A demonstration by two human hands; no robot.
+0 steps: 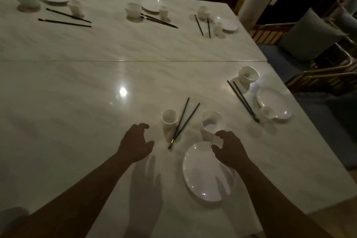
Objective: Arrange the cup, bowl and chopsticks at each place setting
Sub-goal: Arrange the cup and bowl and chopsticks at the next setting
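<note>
Left hand (135,143) by cup (169,121), right hand (229,149) by bowl (211,121); fingers apart, nothing gripped. Chopsticks (184,121) could be knocked if cup dragged.

Both bare forearms (87,183) stretched forward. Left hand (136,142) palm down, fingers (144,126) loosely curled, holding nothing. Right hand (229,149) likewise, thumb spread apart.

No readable text, labels, brands, numbers or signs; nothing legible on small white ceramic cup (169,121) or white oval ceramic plate (201,179) near it.
</note>
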